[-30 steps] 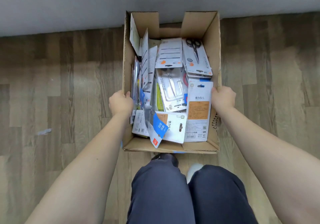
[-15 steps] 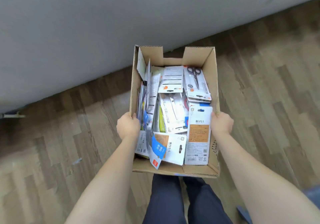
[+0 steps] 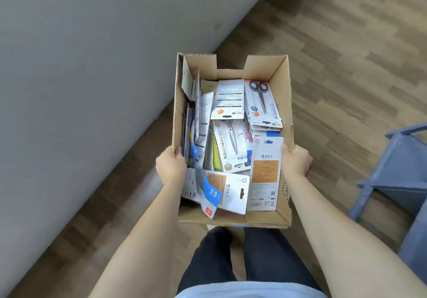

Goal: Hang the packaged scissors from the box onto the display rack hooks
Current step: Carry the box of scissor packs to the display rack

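Box lifted off the floor and carried; nothing hung yet.

My left hand (image 3: 171, 166) grips the left wall of the cardboard box (image 3: 283, 85) and my right hand (image 3: 296, 160) grips the right wall. The packaged scissors (image 3: 262, 101) lie heaped inside, one black-handled pair face up at the far right. Since a second ago the wall (image 3: 92, 66) has swung aside and a blue rack (image 3: 397, 177) has entered at right; no hooks are visible.
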Tool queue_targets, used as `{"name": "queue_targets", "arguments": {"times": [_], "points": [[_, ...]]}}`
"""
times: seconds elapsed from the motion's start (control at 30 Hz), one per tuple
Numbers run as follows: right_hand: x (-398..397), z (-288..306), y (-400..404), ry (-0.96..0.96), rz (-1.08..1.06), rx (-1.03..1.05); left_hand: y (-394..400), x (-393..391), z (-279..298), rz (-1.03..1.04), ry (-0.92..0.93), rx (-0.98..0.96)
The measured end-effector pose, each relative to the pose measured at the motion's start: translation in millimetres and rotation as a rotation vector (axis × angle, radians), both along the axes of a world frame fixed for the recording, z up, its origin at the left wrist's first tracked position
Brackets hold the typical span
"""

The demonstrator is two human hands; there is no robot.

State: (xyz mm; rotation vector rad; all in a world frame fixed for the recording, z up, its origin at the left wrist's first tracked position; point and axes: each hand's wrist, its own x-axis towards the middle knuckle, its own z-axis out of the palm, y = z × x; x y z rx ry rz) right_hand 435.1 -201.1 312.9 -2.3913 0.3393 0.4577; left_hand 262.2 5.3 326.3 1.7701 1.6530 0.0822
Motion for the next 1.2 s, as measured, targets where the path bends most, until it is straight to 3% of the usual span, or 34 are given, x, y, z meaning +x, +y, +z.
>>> {"name": "queue_targets", "arguments": {"times": [0.27, 0.7, 1.2], "points": [[109.5, -7.1, -79.0, 0.038, -0.412, 0.069, -55.7, 157.6, 1.7, -0.195, 0.060, -0.022], [273.7, 22.1, -182.0, 0.011, -0.662, 0.067, -128.2, 392.1, 19.4, -0.541, 0.033, 0.005], [493.1, -15.5, -184.2, 0.081, -0.854, 0.006, -122.8, 689.0, -14.1, -0.746, 0.133, 0.003]]}}
